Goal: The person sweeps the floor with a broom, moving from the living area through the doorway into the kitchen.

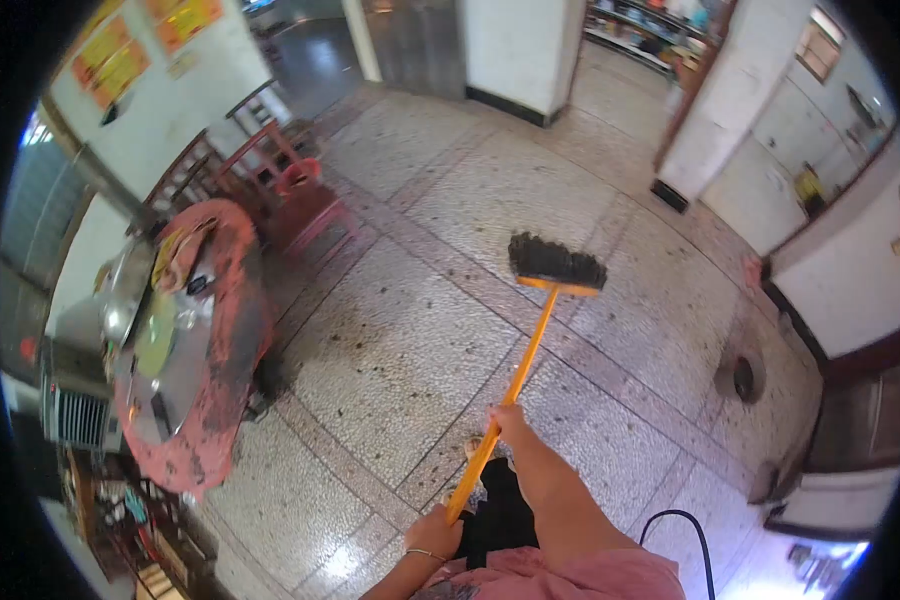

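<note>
A broom (526, 362) with a long orange handle runs from my body out to the middle of the floor. Its broad dark bristle head (558, 263) points away from me and appears to be at the floor. My right hand (508, 422) is wrapped around the handle partway along it. Closer to my body, my left hand (435, 532), with a bracelet at the wrist, is closed around the handle's near end. Small dark bits of debris lie scattered over the pebbled floor (400, 340), mostly left of the broom.
A table (240, 300) with a red cover and clutter stands left, with wooden chairs (255, 160) and a pink stool (325, 225) behind it. A dark round object (743, 378) sits on the floor at right. A black cable (692, 520) curves near my right side. Doorways open at the back.
</note>
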